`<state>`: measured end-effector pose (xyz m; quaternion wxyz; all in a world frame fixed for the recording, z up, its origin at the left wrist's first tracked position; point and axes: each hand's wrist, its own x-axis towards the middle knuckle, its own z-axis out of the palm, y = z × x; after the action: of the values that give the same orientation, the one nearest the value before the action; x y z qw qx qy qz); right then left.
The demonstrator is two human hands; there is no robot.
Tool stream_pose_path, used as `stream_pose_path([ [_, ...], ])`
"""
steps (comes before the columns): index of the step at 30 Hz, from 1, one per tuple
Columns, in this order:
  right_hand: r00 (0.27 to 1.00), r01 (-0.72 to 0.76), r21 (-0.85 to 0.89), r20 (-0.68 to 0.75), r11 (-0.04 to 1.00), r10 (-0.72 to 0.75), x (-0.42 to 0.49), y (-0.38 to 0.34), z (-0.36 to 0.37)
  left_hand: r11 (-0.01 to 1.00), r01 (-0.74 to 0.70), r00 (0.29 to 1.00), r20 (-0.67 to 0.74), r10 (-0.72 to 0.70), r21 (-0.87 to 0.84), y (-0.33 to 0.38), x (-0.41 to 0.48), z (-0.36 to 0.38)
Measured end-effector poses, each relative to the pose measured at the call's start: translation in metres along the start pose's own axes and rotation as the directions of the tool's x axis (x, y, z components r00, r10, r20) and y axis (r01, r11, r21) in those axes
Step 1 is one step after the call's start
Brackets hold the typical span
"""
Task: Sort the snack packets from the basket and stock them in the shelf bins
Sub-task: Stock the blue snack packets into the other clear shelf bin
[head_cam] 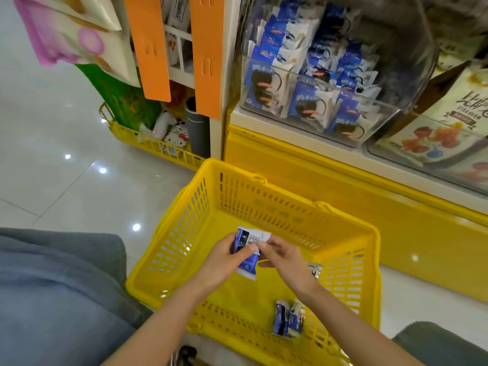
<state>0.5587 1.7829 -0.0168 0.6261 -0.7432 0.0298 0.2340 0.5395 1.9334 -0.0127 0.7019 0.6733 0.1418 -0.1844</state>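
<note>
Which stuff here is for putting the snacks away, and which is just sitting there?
For the job: held packets, loose packets, basket, blue-packet bin.
Just sitting there: toys, orange strips, grey tube, pink bags.

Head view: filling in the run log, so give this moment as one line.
left hand: grips blue packets | right hand: pinches them too | yellow basket: loose packets inside | clear bin: stocked packets match

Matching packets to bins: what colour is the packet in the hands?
Blue and white packet, head view.
</note>
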Motion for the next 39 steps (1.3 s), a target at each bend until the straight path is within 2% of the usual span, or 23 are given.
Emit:
stream_pose_path([
  [3,0.995,-0.013,-0.01,-0.1,1.0,0.012,0.006,0.013,-0.012,0.999,-0.021,0.999,-0.044,0.023,0.037,-0.002,0.003,-0.002],
  [6,0.981,-0.14,-0.207,-0.164,0.968,0.107,0.008,0.051,-0.035,0.999,0.004,0.996,-0.088,0.0,0.046,-0.008,0.006,-0.005],
  [9,0.946,-0.323,-0.423,-0.129,0.846,0.297,0.002,0.103,-0.059,0.999,0.014,0.995,-0.1,-0.009,0.046,-0.014,0.009,-0.006],
  [12,0.892,-0.392,-0.558,-0.036,0.731,0.451,-0.005,0.144,-0.07,0.998,0.042,0.994,-0.105,-0.036,0.048,-0.02,0.014,-0.005],
  [15,0.852,-0.376,-0.655,0.035,0.656,0.523,-0.007,0.167,-0.068,0.994,0.068,0.991,-0.117,-0.058,0.084,-0.026,0.02,-0.004],
  [19,0.866,-0.255,-0.768,0.088,0.587,0.492,-0.004,0.181,-0.058,0.987,0.105,0.986,-0.141,-0.087,0.124,-0.033,0.025,0.0],
  [22,0.885,-0.171,-0.867,0.074,0.468,0.46,0.003,0.182,-0.055,0.983,0.124,0.981,-0.166,-0.101,0.135,-0.035,0.028,0.002],
  [25,0.88,-0.168,-0.911,0.033,0.376,0.473,0.007,0.18,-0.056,0.98,0.141,0.979,-0.167,-0.117,0.143,-0.038,0.028,0.003],
  [28,0.884,-0.181,-0.9,0.029,0.398,0.467,0.009,0.175,-0.059,0.975,0.161,0.977,-0.166,-0.135,0.154,-0.039,0.027,0.003],
  [32,0.918,-0.254,-0.801,-0.024,0.542,0.395,0.013,0.156,-0.059,0.955,0.241,0.955,-0.219,-0.202,0.174,-0.039,0.027,0.005],
  [35,0.968,-0.238,-0.676,-0.112,0.697,0.223,0.019,0.124,-0.054,0.938,0.308,0.928,-0.266,-0.259,0.162,-0.04,0.024,0.006],
  [39,0.963,-0.132,-0.465,-0.268,0.876,0.003,0.025,0.068,-0.037,0.922,0.377,0.897,-0.282,-0.341,0.083,-0.037,0.02,0.008],
])
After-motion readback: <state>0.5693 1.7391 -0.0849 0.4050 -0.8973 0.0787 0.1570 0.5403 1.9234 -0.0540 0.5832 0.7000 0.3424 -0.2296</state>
